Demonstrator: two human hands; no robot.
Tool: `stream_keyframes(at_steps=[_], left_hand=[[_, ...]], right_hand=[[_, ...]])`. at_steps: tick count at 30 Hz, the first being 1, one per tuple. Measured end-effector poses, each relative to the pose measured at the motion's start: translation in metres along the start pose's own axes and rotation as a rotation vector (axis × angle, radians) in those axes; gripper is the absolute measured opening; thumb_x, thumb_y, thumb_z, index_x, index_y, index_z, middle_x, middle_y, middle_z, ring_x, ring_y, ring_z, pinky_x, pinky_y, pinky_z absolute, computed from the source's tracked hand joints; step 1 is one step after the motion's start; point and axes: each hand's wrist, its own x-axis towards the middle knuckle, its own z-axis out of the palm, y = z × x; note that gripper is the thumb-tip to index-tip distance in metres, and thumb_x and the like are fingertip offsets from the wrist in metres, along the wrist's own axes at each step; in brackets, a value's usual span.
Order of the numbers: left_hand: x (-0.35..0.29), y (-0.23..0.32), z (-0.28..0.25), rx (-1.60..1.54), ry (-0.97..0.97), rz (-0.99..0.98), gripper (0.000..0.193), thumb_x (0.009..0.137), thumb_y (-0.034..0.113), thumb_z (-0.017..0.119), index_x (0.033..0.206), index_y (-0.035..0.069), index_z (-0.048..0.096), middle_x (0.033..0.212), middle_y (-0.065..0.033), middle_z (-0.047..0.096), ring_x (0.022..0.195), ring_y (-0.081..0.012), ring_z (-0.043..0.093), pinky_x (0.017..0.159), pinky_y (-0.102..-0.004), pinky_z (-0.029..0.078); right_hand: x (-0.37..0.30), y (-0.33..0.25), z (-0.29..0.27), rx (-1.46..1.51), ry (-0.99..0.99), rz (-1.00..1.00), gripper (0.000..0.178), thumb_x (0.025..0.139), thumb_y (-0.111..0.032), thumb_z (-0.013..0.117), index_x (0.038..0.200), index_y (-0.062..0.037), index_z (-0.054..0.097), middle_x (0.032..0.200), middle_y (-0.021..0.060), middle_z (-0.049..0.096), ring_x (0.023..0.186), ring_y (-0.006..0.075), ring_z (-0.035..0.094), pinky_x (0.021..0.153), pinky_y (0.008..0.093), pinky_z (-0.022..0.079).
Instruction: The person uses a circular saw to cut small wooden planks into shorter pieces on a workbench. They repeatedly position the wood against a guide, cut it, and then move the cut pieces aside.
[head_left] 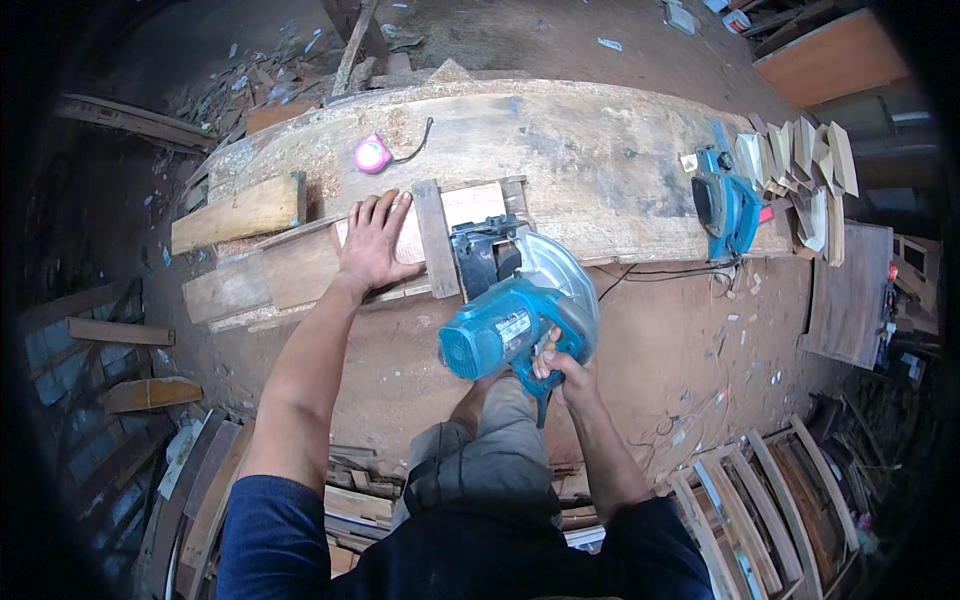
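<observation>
My right hand is wrapped round the rear handle of a teal circular saw with a silver blade guard. The saw's dark base sits at the near side of the workbench, over the right part of a pale board. A narrow grey wooden strip lies across that board, just left of the saw base. My left hand presses flat on the board left of the strip, fingers stretched out. The blade and any cut line are hidden under the saw.
On the wooden workbench lie a pink tape measure, a loose plank and a teal electric planer. Several cut wood pieces stack at the right end. A black cord runs along the near edge. Timber leans behind me.
</observation>
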Motion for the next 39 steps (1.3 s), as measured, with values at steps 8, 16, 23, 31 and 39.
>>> stream_keyframes(at_steps=[8,16,23,31,39], left_hand=[[0.003,0.003,0.002,0.000,0.052,0.014,0.117,0.064,0.067,0.076,0.157,0.008,0.036,0.158,-0.0175,0.035,0.143,-0.0423,0.031,0.121,-0.0573,0.022],[0.002,0.005,-0.002,-0.016,0.031,0.004,0.119,0.063,0.067,0.076,0.158,0.009,0.034,0.157,-0.0178,0.036,0.143,-0.0421,0.032,0.121,-0.0580,0.021],[0.001,0.004,-0.004,-0.011,0.016,0.011,0.119,0.063,0.066,0.076,0.159,0.009,0.033,0.158,-0.0178,0.036,0.143,-0.0423,0.032,0.121,-0.0595,0.020],[0.001,0.003,-0.006,-0.028,0.014,0.019,0.117,0.065,0.066,0.077,0.158,0.009,0.034,0.157,-0.0183,0.036,0.142,-0.0412,0.033,0.122,-0.0595,0.019],[0.001,0.003,-0.011,-0.049,-0.024,0.001,0.118,0.064,0.065,0.078,0.159,0.011,0.033,0.157,-0.0174,0.035,0.142,-0.0402,0.033,0.122,-0.0593,0.021]], right_hand=[[0.005,-0.011,0.006,-0.024,-0.002,-0.006,0.029,0.084,0.001,0.068,0.109,-0.0001,0.054,0.076,0.0063,0.058,0.062,0.0167,0.059,0.062,0.0342,0.050],[0.013,-0.009,0.008,0.002,0.011,0.005,0.030,0.083,0.000,0.068,0.110,0.0000,0.055,0.076,0.0065,0.058,0.062,0.0164,0.059,0.061,0.0338,0.050],[0.018,-0.015,0.015,-0.023,0.015,0.015,0.032,0.082,-0.001,0.068,0.111,0.0002,0.055,0.077,0.0070,0.059,0.061,0.0166,0.059,0.061,0.0340,0.051],[0.035,-0.016,0.020,-0.013,0.021,-0.013,0.030,0.081,-0.002,0.068,0.109,-0.0005,0.056,0.078,0.0079,0.059,0.060,0.0170,0.058,0.061,0.0342,0.050],[0.050,-0.025,0.033,-0.014,0.012,-0.011,0.029,0.083,-0.004,0.068,0.108,-0.0020,0.055,0.076,0.0072,0.057,0.059,0.0175,0.056,0.060,0.0340,0.048]])
